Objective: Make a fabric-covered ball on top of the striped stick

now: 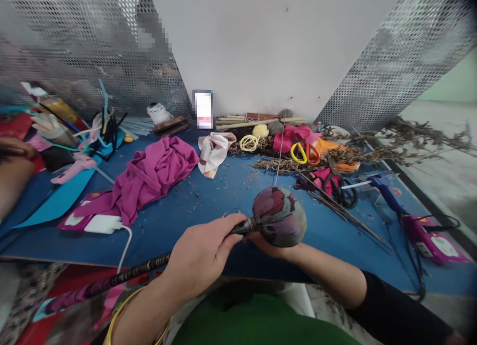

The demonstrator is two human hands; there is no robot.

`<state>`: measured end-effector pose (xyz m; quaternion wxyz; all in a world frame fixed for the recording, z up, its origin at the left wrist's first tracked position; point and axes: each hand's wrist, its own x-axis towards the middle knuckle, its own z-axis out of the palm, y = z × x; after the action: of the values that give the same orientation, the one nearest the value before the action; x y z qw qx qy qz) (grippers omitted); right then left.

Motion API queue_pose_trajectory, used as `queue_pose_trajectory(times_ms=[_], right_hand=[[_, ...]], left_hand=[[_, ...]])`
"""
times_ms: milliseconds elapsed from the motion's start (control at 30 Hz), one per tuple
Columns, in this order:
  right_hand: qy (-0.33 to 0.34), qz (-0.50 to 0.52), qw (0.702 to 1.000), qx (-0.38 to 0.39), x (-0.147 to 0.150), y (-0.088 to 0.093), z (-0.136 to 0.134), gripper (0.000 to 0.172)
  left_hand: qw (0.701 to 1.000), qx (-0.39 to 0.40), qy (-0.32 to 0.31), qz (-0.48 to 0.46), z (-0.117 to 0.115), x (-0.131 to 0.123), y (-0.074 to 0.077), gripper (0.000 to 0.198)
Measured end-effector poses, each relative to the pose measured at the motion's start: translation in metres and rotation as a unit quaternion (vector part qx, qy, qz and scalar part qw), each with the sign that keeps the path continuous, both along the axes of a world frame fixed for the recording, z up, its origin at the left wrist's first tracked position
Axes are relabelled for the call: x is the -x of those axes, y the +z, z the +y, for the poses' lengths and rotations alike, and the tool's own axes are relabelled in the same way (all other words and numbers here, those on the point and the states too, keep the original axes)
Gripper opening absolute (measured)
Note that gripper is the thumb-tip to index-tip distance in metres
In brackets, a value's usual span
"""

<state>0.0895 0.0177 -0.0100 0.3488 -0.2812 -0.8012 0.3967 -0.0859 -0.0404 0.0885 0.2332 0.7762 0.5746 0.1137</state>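
A long dark stick [149,266], wound along its length with bands of black and purple, lies across my lap side. Its end bears a round ball [280,217] covered in purple, maroon and green patterned cloth. My left hand [206,248] is closed round the stick just below the ball, with thumb and fingers at the neck. Behind and under the ball is my right hand [274,246], its fingers at the neck and partly hidden by the ball. From the top of the ball a thin pale strand [280,154] runs up toward the back of the table.
Magenta cloth [160,169] and a pale cloth scrap [214,151] lie on the blue table [223,196]. Yellow-and-orange scissors [305,153], black scissors [345,191], dried stems [410,141] and a blue glue gun [387,193] are at right. Another person's arm [15,171] is at left.
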Motion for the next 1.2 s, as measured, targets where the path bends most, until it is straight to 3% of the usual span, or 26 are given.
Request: queue_pose_trajectory(times_ms=[167,267,333,400,467,567,667,867,1067,1200], right_hand=[[-0.033,-0.065,0.996,0.042,-0.016,0.006,-0.034,0.036],[-0.078,-0.053,0.994,-0.050,-0.028,0.021,-0.046,0.029],[-0.075,0.010,0.988,-0.133,-0.031,0.033,-0.047,0.024],[-0.008,0.082,0.987,-0.139,-0.026,0.042,-0.043,0.025],[0.063,0.160,0.983,-0.059,-0.016,0.048,-0.038,0.034],[0.030,0.227,0.972,0.047,-0.002,0.050,-0.037,0.042],[-0.027,0.180,0.983,-0.016,0.005,0.050,-0.044,0.040],[-0.031,0.091,0.985,-0.141,0.003,0.056,-0.053,0.034],[-0.024,0.049,0.985,-0.166,0.006,0.056,-0.052,0.037],[0.034,0.033,0.989,-0.142,-0.003,0.060,-0.044,0.035]], left_hand=[[0.992,-0.017,0.123,-0.012,0.004,0.002,-0.008,0.034],[0.985,-0.021,0.173,0.004,0.006,0.004,-0.009,0.036],[0.985,-0.013,0.173,0.012,0.007,0.002,-0.010,0.036],[0.988,0.002,0.153,0.012,0.006,-0.002,-0.011,0.036],[0.991,0.017,0.134,0.015,0.006,-0.008,-0.013,0.037],[0.989,0.009,0.137,0.047,0.005,-0.016,-0.015,0.035],[0.986,-0.004,0.138,0.089,0.005,-0.020,-0.016,0.033],[0.981,-0.013,0.143,0.129,0.004,-0.023,-0.018,0.033],[0.980,0.010,0.151,0.130,0.006,-0.023,-0.024,0.028],[0.981,0.039,0.136,0.133,0.009,-0.017,-0.021,0.028]])
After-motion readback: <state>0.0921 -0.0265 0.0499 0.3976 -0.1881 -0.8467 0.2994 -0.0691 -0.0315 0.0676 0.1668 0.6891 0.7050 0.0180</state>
